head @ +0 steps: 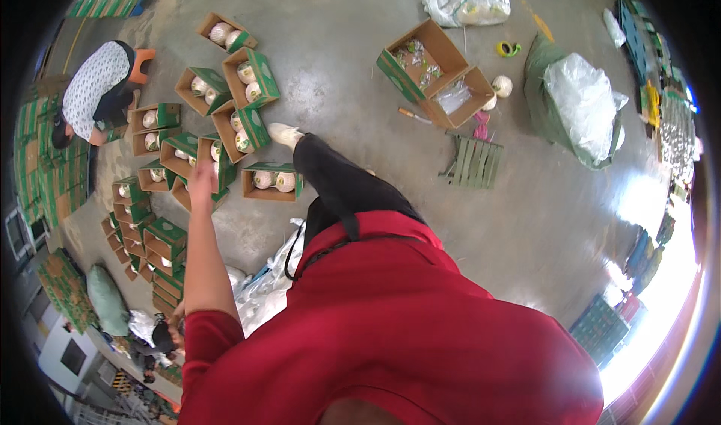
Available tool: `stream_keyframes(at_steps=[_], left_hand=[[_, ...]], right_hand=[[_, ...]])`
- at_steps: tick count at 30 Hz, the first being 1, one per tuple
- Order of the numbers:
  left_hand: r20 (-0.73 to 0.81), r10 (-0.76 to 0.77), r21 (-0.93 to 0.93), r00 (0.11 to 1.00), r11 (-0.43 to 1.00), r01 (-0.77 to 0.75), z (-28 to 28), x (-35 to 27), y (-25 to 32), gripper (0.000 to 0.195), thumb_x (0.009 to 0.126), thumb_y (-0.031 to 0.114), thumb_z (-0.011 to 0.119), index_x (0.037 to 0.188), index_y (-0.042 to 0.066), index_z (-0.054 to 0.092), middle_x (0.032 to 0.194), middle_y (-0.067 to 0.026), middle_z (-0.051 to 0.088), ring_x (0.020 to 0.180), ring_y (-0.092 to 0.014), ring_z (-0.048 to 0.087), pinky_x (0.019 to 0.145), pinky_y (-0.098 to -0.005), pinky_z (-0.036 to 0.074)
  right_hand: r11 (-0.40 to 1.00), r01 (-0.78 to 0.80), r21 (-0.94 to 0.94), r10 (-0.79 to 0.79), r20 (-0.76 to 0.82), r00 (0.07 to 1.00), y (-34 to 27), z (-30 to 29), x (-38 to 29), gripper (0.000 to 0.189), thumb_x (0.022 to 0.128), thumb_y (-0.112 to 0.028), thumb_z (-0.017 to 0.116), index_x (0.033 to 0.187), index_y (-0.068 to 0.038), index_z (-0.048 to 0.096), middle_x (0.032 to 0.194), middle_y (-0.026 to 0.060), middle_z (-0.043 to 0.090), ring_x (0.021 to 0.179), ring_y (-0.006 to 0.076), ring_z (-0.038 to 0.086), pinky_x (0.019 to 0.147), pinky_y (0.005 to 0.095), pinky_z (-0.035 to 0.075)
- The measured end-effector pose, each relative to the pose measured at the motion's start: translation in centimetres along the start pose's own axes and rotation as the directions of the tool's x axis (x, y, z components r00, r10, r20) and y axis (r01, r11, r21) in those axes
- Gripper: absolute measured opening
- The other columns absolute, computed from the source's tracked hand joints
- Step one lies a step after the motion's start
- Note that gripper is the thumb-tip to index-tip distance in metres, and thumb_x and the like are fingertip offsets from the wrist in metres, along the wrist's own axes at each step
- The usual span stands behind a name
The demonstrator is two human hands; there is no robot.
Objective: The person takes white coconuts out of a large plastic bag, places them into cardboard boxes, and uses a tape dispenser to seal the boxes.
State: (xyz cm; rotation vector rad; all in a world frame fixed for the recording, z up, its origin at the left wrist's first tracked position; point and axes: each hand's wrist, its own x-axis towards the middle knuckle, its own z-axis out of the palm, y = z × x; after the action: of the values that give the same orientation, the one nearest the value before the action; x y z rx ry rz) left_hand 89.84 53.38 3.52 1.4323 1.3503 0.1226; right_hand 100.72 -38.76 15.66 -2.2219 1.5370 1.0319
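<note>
My left hand (203, 181), blurred, reaches out over a group of open green-and-brown cardboard boxes. It is nearest to a box (224, 176) with pale round fruits (216, 151) in it; whether it touches the box or grips anything, I cannot tell. Beside it, a separate open box (271, 195) holds two pale wrapped fruits (285, 182) bearing labels. Another box (256, 129) with two fruits stands close to my shoe (285, 134). My right hand is out of view.
Right of my leg are a large open carton (414, 58), a smaller carton with clear bags (453, 97), a knife (414, 115), a green slatted stool (476, 161), yellow tape (508, 49) and a green sack (555, 98). A person (101, 92) bends by stacked boxes (50, 160) at left.
</note>
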Motion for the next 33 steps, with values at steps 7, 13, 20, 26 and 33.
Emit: stream_keyframes(at_steps=[7, 13, 20, 26, 33], left_hand=[[0.564, 0.434, 0.109, 0.703, 0.804, -0.584, 24.5, -0.3, 23.8, 0.035, 0.086, 0.013, 0.064, 0.119, 0.011, 0.055, 0.105, -0.0034, 0.062, 0.090, -0.011, 0.057, 0.078, -0.0283, 0.049], [0.710, 0.228, 0.221, 0.666, 0.826, -0.518, 25.2, 4.4, 18.0, 0.041, 0.084, 0.022, 0.066, 0.120, 0.008, 0.053, 0.107, -0.0118, 0.063, 0.089, -0.022, 0.062, 0.080, -0.0346, 0.049], [0.412, -0.495, 0.803, 0.765, 0.594, -0.048, 8.7, 14.3, 9.9, 0.016, 0.087, 0.022, 0.059, 0.095, 0.008, 0.061, 0.071, -0.0038, 0.058, 0.057, -0.018, 0.057, 0.047, -0.0319, 0.046], [0.358, -0.342, 0.327, 0.869, 0.917, 0.227, 15.0, 15.5, 21.1, 0.019, 0.084, 0.017, 0.065, 0.099, 0.009, 0.058, 0.071, -0.0006, 0.057, 0.057, -0.012, 0.056, 0.048, -0.0271, 0.048], [0.770, -0.365, 0.574, 0.524, 0.755, -0.318, 28.7, 25.6, 36.5, 0.021, 0.084, 0.011, 0.063, 0.105, 0.010, 0.060, 0.075, 0.0009, 0.059, 0.064, -0.010, 0.056, 0.051, -0.0258, 0.045]], right_hand=[[0.739, 0.668, -0.081, -0.553, 0.495, 0.671, -25.9, 15.0, -2.9, 0.017, 0.084, -0.022, 0.062, 0.091, -0.007, 0.061, 0.082, 0.0076, 0.061, 0.070, 0.0174, 0.058, 0.060, 0.0336, 0.047], [0.332, 0.872, 0.360, -0.923, 0.317, 0.221, -56.8, 13.3, -23.9, 0.034, 0.087, -0.024, 0.064, 0.115, -0.006, 0.061, 0.096, 0.0066, 0.068, 0.082, 0.0136, 0.061, 0.071, 0.0280, 0.049], [0.777, 0.610, 0.158, -0.602, 0.471, 0.645, -54.9, 13.3, -10.1, 0.021, 0.088, -0.021, 0.061, 0.106, -0.011, 0.063, 0.081, -0.0005, 0.062, 0.067, 0.0108, 0.058, 0.056, 0.0262, 0.048], [0.929, 0.180, 0.322, -0.358, 0.670, 0.650, -43.7, 16.7, -3.3, 0.011, 0.086, -0.014, 0.050, 0.090, -0.016, 0.061, 0.078, -0.0024, 0.059, 0.063, 0.0139, 0.056, 0.054, 0.0280, 0.047], [0.717, 0.161, 0.678, -0.457, 0.282, 0.844, -52.6, 17.5, -19.1, 0.032, 0.087, -0.020, 0.063, 0.117, -0.012, 0.061, 0.098, 0.0025, 0.065, 0.082, 0.0120, 0.061, 0.067, 0.0273, 0.052]])
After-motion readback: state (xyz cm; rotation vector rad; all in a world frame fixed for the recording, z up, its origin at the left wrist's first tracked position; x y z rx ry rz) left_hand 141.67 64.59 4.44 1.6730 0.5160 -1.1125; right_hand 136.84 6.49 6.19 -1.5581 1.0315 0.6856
